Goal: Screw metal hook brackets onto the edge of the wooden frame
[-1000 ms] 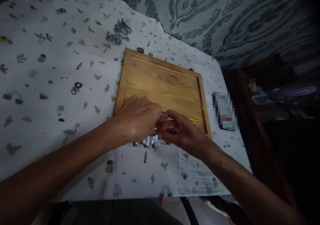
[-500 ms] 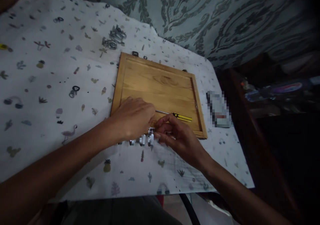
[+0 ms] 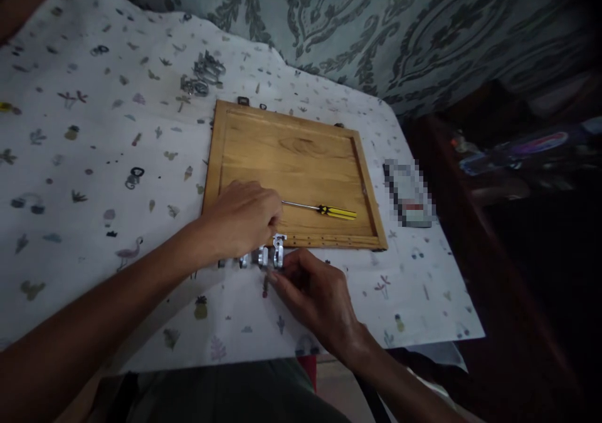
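A shallow wooden tray-like board [image 3: 291,150] with a raised rim lies on the table, small holes along its near rim. Several shiny metal clips [image 3: 263,257] stand in a row at that near edge. My left hand [image 3: 244,216] rests over the board's near left corner with its fingers curled downward; whatever is in them is hidden. My right hand [image 3: 320,297] has thumb and fingers bent around the rightmost metal clip [image 3: 279,250], at the edge. On the board, to the right of my left hand, lies a screwdriver [image 3: 336,212] with a yellow and black handle.
More metal clips [image 3: 202,74] are piled at the back left. A loose dark ring and metal piece [image 3: 134,178] lie left of the board. A pixelated flat object [image 3: 408,194] is on the right. A patterned cloth [image 3: 84,222] covers the table; behind is a patterned wall [image 3: 338,28].
My right hand has moved down and left, off the board's near rim, to below the rightmost clip. My left hand stays over the board's near left side. The view has shifted slightly.
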{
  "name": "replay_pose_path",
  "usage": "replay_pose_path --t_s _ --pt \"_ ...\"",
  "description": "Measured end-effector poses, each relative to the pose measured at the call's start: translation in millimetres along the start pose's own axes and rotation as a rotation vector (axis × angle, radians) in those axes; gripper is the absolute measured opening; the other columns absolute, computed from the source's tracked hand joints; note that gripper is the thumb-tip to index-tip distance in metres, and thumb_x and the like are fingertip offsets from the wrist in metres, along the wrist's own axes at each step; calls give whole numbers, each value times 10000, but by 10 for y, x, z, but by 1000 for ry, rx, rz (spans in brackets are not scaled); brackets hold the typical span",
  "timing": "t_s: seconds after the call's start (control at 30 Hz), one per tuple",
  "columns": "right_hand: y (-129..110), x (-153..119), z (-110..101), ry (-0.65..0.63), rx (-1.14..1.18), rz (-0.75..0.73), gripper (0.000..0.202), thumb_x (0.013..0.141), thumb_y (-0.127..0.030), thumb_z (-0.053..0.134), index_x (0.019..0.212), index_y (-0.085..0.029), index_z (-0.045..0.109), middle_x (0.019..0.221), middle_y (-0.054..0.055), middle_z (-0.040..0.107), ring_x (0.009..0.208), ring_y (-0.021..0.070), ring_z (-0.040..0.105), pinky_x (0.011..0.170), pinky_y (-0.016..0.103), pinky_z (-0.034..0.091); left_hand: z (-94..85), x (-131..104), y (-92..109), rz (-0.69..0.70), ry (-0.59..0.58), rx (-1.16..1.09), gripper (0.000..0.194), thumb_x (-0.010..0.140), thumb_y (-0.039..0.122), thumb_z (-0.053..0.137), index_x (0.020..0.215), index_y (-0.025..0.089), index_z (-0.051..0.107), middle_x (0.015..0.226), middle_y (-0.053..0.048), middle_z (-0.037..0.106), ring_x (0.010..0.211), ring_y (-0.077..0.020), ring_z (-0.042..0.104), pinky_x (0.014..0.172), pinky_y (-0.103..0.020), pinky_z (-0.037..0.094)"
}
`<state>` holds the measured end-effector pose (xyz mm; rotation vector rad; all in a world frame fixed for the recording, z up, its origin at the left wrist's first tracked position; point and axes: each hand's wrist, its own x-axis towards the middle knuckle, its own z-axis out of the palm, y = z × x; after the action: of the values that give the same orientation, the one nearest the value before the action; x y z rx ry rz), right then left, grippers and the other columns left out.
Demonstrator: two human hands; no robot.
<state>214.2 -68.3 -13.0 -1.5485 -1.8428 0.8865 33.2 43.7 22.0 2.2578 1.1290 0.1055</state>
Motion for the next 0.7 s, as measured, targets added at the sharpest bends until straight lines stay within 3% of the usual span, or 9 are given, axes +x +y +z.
replay_pose_path --t_s 0.43,0.6,0.7 --pt "-10 22 33 40 83 78 133 856 -267 685 742 -231 628 582 -38 631 486 102 539 467 227 454 -34 -21 25 15 -2 -1 222 752 17 626 610 184 659 720 -15 679 752 -179 570 681 -306 327" --pt "-16 28 -16 14 84 65 151 876 -305 704 762 -222 651 588 -30 650 486 104 565 465 217 471 -54 -24 50 8 -9 -13 232 757 10 620 607 181 665 704 -16 665 752 -178 575 698 -305 344" --pt "-9 25 -92 11 44 -18 129 908 -321 706 846 -211 679 624 -23 674 510 115 606 471 217 498 -56 -24 52 -4 -21 -15 228 768 15 620 623 181 680 720 -24 680 761 -183 578 703 -309 344"
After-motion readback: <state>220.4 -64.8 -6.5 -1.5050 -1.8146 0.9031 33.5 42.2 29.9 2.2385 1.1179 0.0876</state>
